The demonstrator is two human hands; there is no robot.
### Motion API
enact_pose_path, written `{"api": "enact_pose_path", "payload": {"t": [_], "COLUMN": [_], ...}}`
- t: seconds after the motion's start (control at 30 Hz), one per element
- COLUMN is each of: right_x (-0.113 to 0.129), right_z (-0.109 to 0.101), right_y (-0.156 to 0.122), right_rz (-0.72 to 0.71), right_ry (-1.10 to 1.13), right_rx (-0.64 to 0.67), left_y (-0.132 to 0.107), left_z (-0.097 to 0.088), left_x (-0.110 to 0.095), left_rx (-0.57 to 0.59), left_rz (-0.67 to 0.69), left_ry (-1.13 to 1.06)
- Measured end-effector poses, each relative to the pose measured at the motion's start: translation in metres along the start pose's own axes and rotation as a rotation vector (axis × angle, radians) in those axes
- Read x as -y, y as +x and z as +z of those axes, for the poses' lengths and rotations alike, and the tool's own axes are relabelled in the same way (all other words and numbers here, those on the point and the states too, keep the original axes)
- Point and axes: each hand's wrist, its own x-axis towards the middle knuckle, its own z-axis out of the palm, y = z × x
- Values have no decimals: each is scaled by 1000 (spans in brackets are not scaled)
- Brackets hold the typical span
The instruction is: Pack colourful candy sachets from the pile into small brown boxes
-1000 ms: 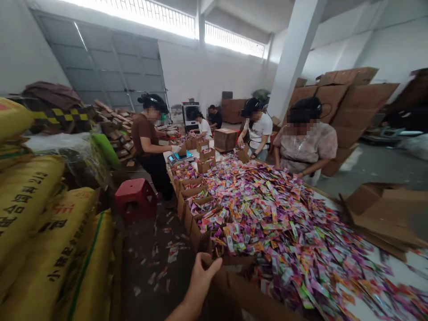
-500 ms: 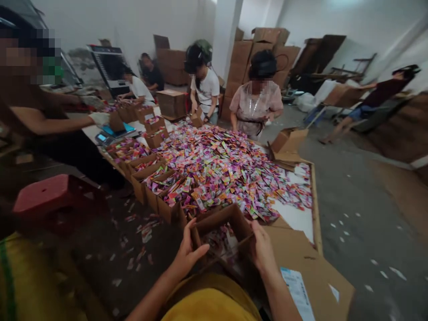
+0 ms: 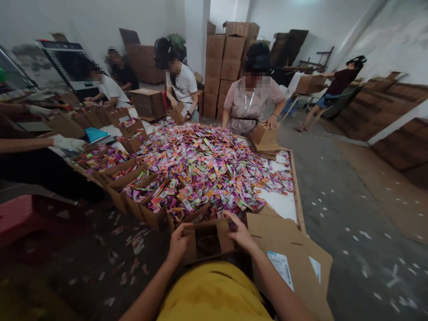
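In front of my waist, at the near edge of the table, I hold an open cardboard box (image 3: 226, 240). Its inside is dark, so what is at the bottom cannot be made out. My left hand (image 3: 179, 243) is closed on the left wall, thumb toward the top edge. At the right wall, my right hand (image 3: 241, 235) grips the board with its index finger stretched over the corner. Just beyond lies a large heap of small colourful packets (image 3: 200, 156). A filled cardboard box (image 3: 152, 214) stands to the left of mine, in a row of several.
Flattened cardboard (image 3: 277, 236) with a white label lies at my right. A red stool (image 3: 30, 218) stands at the left, and packets litter the floor (image 3: 133, 249). Several people work around the table; a gloved hand (image 3: 68, 143) is near a blue-topped scale (image 3: 95, 134).
My view has swung right. The box in my hands has changed angle, and my right index finger now reaches over its edge. A person opposite now has a hand on folded cardboard.
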Motion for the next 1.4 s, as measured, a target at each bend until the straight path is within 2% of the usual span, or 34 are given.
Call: {"api": "enact_pose_path", "payload": {"t": [0.1, 0.17, 0.23, 0.33, 0.4, 0.47, 0.53, 0.63, 0.73, 0.83, 0.9, 1.0, 1.07, 1.1, 1.17, 1.23, 1.27, 1.3, 1.33, 1.4], "right_x": [8, 12, 16, 23, 28, 31, 31, 24, 11, 0, -3, 1, 5, 5, -1, -18, -29, -41, -52, -69], "right_z": [-14, -21, -24, -21, -18, -14, -9, 0, 11, 21, 28, 35, 35, 33, 25, 11, 3, -7, -17, -42], "right_y": [-12, -17, -16, -11, -10, -10, -11, -9, -2, 0, -1, -5, -11, -15, -30, -51, -64, -79, -95, -127], "right_rz": [-94, -118, -127, -141, -192, -263, -310, -301, -283, -265, -250, -225, -223, -219, -130, 128, 290, 427, 515, 528], "right_ry": [-115, -223, -334, -520, -606, -652, -683, -748, -850, -958, -1035, -1114, -1081, -1046, -997, -1004, -1022, -1045, -1071, -1120], "right_rx": [196, 308, 324, 273, 249, 253, 238, 112, -42, -89, -62, -35, -65, -121, -331, -592, -675, -698, -667, -509], "left_y": [-5, -4, -2, -1, -4, -7, -6, 2, 13, 20, 21, 20, 21, 21, 20, 16, 14, 11, 9, 4], "left_z": [-7, -14, -24, -32, -29, -19, -7, 12, 29, 43, 48, 45, 40, 37, 33, 31, 30, 30, 29, 28], "left_x": [5, 3, -7, -35, -53, -63, -65, -57, -52, -57, -60, -54, -44, -39, -32, -32, -34, -37, -40, -45], "left_rx": [12, 96, 245, 483, 545, 532, 497, 431, 338, 344, 361, 374, 436, 474, 538, 560, 564, 566, 564, 560], "left_rz": [95, 162, 202, 206, 228, 297, 356, 370, 352, 353, 379, 453, 496, 505, 492, 456, 438, 423, 416, 437], "left_ry": [17, 69, 189, 461, 641, 753, 768, 767, 869, 1007, 1099, 1140, 1111, 1102, 1112, 1149, 1166, 1176, 1182, 1187]}}
